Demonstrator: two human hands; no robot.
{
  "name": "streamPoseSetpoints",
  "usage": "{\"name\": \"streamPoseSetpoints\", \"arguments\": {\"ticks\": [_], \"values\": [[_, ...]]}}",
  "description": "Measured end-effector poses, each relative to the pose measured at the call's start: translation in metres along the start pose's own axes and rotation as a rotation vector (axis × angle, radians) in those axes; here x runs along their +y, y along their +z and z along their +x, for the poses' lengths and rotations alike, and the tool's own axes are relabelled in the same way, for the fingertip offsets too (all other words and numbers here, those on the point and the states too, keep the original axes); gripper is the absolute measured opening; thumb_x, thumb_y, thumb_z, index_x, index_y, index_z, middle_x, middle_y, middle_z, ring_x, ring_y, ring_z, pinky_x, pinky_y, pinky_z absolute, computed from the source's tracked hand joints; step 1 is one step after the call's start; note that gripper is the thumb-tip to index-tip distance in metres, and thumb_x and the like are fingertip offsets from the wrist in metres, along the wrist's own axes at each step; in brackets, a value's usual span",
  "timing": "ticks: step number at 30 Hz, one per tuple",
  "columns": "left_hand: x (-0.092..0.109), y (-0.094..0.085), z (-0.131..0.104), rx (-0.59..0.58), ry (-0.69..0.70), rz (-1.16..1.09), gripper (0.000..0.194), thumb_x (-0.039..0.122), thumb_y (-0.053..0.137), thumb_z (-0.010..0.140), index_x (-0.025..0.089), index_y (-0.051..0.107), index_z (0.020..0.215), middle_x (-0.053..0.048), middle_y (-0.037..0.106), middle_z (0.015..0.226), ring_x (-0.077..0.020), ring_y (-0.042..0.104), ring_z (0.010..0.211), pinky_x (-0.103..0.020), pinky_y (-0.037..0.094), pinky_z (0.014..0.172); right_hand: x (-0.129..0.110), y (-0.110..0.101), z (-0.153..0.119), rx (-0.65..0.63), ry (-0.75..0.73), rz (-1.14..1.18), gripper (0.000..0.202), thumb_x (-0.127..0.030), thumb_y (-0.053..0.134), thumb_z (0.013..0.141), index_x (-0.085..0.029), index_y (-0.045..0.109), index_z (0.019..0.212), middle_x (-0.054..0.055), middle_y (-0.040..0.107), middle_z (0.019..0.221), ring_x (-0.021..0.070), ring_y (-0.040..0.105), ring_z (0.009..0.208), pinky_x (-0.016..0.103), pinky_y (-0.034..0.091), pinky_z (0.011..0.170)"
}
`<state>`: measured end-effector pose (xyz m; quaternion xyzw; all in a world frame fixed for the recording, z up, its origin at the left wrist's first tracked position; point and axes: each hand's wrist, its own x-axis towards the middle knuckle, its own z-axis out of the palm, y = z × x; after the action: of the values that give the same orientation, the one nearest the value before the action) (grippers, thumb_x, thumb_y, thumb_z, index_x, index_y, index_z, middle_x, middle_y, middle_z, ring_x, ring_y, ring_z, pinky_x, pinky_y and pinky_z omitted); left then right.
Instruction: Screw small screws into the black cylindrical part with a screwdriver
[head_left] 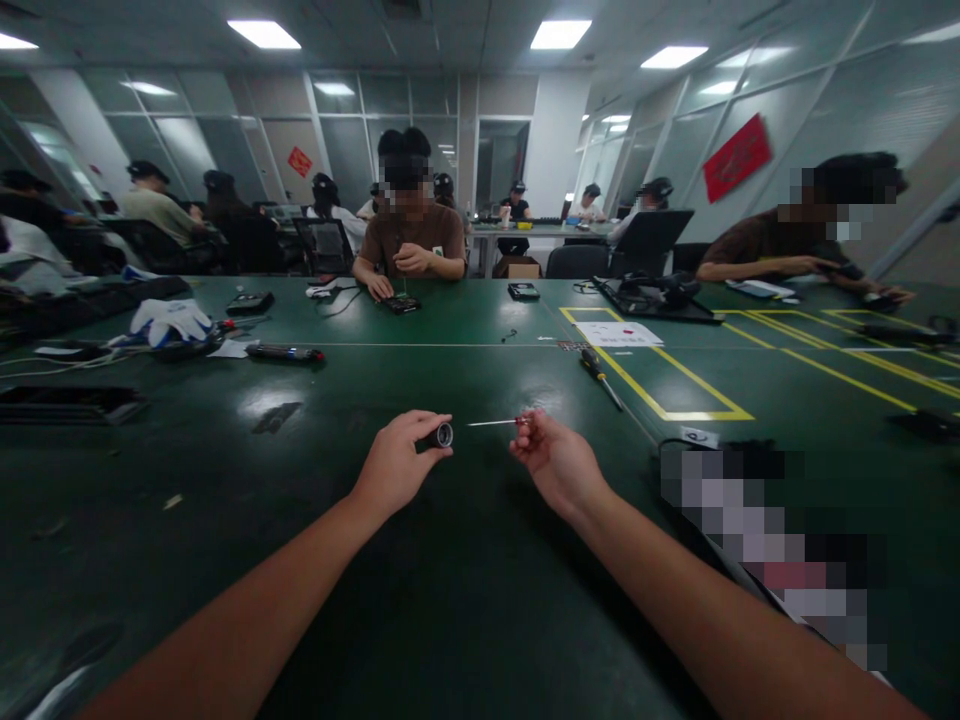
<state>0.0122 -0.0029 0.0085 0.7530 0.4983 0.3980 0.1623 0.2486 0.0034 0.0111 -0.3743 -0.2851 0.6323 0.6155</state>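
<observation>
My left hand (397, 460) is closed around a small dark cylindrical part (444, 436), whose round, light-rimmed end faces right. Most of that part is hidden by the fingers, so I cannot tell its kind. Opposite it, my right hand (555, 458) grips a thin screwdriver (495, 423) by its red handle. The metal shaft points left toward the round end, with a small gap between them. Both hands are held over the green table (450, 590).
A yellow-and-black screwdriver (594, 366) lies beyond my right hand, by yellow tape (705, 415) and a paper sheet (616, 333). White gloves (171, 322) and a dark pen-like tool (285, 353) lie left. A co-worker (412, 235) handles a dark device (405, 303) across the table.
</observation>
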Motion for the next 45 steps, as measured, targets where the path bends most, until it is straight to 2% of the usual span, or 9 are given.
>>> {"name": "streamPoseSetpoints", "arguments": {"ticks": [4, 9, 23, 27, 31, 35, 38, 41, 45], "values": [[-0.002, 0.001, -0.001, 0.000, 0.010, 0.024, 0.044, 0.015, 0.080, 0.082, 0.025, 0.073, 0.125, -0.004, 0.073, 0.122, -0.0240, 0.066, 0.116, -0.044, 0.051, 0.104, 0.002, 0.002, -0.005, -0.046, -0.128, -0.087, 0.026, -0.043, 0.084, 0.078, -0.021, 0.073, 0.085, 0.001, 0.068, 0.078, 0.0148, 0.061, 0.071, 0.031, 0.055, 0.070], [0.000, 0.003, -0.001, 0.004, 0.009, 0.042, 0.044, 0.017, 0.082, 0.080, 0.026, 0.074, 0.123, -0.005, 0.074, 0.121, -0.0256, 0.067, 0.114, -0.045, 0.051, 0.102, 0.008, 0.008, -0.014, -0.085, -0.247, -0.258, 0.031, -0.050, 0.080, 0.081, -0.022, 0.074, 0.092, 0.002, 0.072, 0.085, 0.0167, 0.065, 0.077, 0.034, 0.055, 0.077], [0.002, 0.002, -0.002, -0.020, -0.006, 0.029, 0.046, 0.015, 0.081, 0.080, 0.026, 0.074, 0.124, -0.005, 0.074, 0.122, -0.0261, 0.068, 0.113, -0.045, 0.051, 0.102, 0.004, 0.013, -0.024, -0.170, -0.322, -0.419, 0.026, -0.047, 0.074, 0.088, -0.023, 0.073, 0.101, 0.003, 0.072, 0.090, 0.0193, 0.067, 0.083, 0.038, 0.055, 0.084], [0.003, 0.002, -0.002, -0.024, 0.002, 0.041, 0.045, 0.015, 0.081, 0.079, 0.026, 0.075, 0.122, -0.005, 0.075, 0.121, -0.0269, 0.067, 0.112, -0.046, 0.051, 0.101, 0.002, 0.013, -0.025, -0.186, -0.363, -0.483, 0.022, -0.043, 0.070, 0.091, -0.024, 0.073, 0.101, 0.001, 0.071, 0.084, 0.0183, 0.065, 0.077, 0.035, 0.052, 0.077], [0.001, 0.004, -0.003, -0.035, 0.013, 0.043, 0.044, 0.014, 0.080, 0.080, 0.027, 0.075, 0.122, -0.006, 0.075, 0.121, -0.0269, 0.068, 0.111, -0.047, 0.051, 0.101, 0.001, 0.017, -0.032, -0.211, -0.362, -0.493, 0.021, -0.040, 0.075, 0.087, -0.026, 0.073, 0.104, 0.000, 0.070, 0.082, 0.0162, 0.059, 0.066, 0.031, 0.048, 0.065], [0.000, 0.006, -0.003, -0.046, 0.025, 0.048, 0.043, 0.013, 0.081, 0.079, 0.026, 0.075, 0.120, -0.006, 0.076, 0.120, -0.0267, 0.068, 0.112, -0.047, 0.051, 0.102, 0.000, 0.022, -0.038, -0.176, -0.392, -0.547, 0.024, -0.047, 0.069, 0.092, -0.024, 0.077, 0.092, 0.002, 0.070, 0.079, 0.0161, 0.058, 0.064, 0.032, 0.047, 0.063], [0.002, 0.006, -0.003, -0.048, 0.019, 0.043, 0.043, 0.013, 0.081, 0.078, 0.027, 0.076, 0.119, -0.006, 0.076, 0.121, -0.0267, 0.068, 0.113, -0.048, 0.051, 0.103, 0.002, 0.023, -0.038, -0.086, -0.400, -0.549, 0.024, -0.046, 0.069, 0.091, -0.023, 0.076, 0.095, 0.001, 0.069, 0.073, 0.0169, 0.060, 0.063, 0.032, 0.049, 0.063], [0.005, 0.005, -0.003, -0.047, 0.003, 0.029, 0.044, 0.013, 0.081, 0.079, 0.026, 0.075, 0.120, -0.006, 0.075, 0.122, -0.0266, 0.068, 0.114, -0.048, 0.051, 0.103, 0.004, 0.021, -0.034, -0.034, -0.387, -0.462, 0.018, -0.040, 0.075, 0.086, -0.023, 0.072, 0.091, 0.001, 0.071, 0.075, 0.0183, 0.065, 0.069, 0.034, 0.053, 0.070], [0.006, 0.004, -0.003, -0.067, -0.006, 0.018, 0.043, 0.011, 0.081, 0.078, 0.024, 0.076, 0.120, -0.006, 0.076, 0.122, -0.0269, 0.068, 0.115, -0.048, 0.051, 0.105, 0.009, 0.017, -0.030, -0.056, -0.348, -0.412, 0.022, -0.044, 0.074, 0.087, -0.022, 0.075, 0.092, 0.003, 0.074, 0.083, 0.0189, 0.067, 0.076, 0.036, 0.054, 0.078]]}}
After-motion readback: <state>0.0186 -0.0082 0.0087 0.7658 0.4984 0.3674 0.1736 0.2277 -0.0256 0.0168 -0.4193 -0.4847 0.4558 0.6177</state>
